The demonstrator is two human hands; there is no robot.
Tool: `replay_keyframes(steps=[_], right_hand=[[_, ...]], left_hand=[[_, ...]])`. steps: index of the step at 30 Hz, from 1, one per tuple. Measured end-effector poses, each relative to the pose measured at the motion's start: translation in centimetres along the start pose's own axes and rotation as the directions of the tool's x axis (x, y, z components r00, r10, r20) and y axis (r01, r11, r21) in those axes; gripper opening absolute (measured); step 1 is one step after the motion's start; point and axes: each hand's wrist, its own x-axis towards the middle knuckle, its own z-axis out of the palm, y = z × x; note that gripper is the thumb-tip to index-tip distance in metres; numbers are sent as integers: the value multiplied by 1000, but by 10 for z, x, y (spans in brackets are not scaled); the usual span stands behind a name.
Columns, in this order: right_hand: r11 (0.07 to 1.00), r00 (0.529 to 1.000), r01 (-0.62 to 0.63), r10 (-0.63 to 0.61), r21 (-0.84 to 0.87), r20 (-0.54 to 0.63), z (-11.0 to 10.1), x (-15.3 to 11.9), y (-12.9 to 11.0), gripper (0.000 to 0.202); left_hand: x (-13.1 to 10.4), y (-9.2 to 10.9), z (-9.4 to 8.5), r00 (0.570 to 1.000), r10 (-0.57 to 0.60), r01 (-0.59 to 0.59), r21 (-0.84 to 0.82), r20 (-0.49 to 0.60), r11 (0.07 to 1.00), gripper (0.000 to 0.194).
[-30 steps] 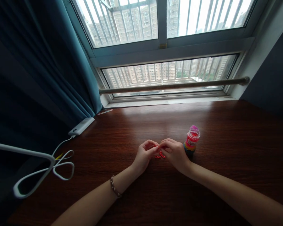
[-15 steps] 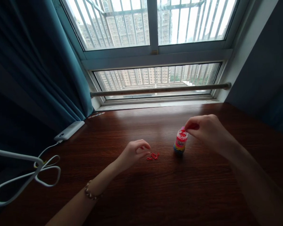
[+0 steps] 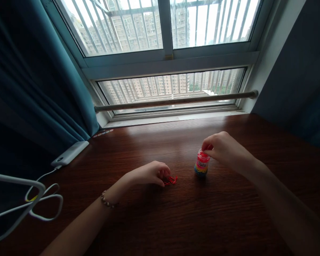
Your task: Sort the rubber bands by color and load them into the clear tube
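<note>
A small clear jar (image 3: 202, 164) stands upright on the table, filled with red, yellow and blue layers that look like elastic bands. My right hand (image 3: 224, 147) is over its mouth, thumb and fingers pinched on red elastic bands at the rim; the fingertips are partly hidden. Left of the jar, a small loose heap of red elastic bands (image 3: 172, 180) lies on the wood. My left hand (image 3: 150, 173), with a beaded bracelet on the wrist, is right beside this heap. Its fingers are curled, with the thumb apart from them; whether they touch the bands I cannot tell.
The dark wooden table (image 3: 154, 220) reaches to a window with a metal rail (image 3: 176, 102) across it. At the left lie a white power bank (image 3: 70, 153) and a looped white cable (image 3: 46, 217), beside a blue curtain (image 3: 42, 71).
My left hand has lowered to the red bands, its fingers more curled. My right hand has moved slightly left and sits closer over the jar's mouth. The view has shifted a little.
</note>
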Motion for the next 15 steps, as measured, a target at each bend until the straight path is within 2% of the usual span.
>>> replay_keyframes(steps=[5, 10, 15], right_hand=[[997, 997, 69, -70, -38, -30, -1, -2, 0, 20], [993, 993, 105, -102, -50, 54, -2, -1, 0, 19], [995, 996, 65, -68, 73, 50, -5, -2, 5, 17]], left_hand=[[11, -10, -1, 997, 63, -66, 88, 31, 994, 28], [9, -16, 2, 993, 121, -120, 123, -4, 985, 22], [6, -13, 3, 987, 161, -158, 153, -4, 975, 17]])
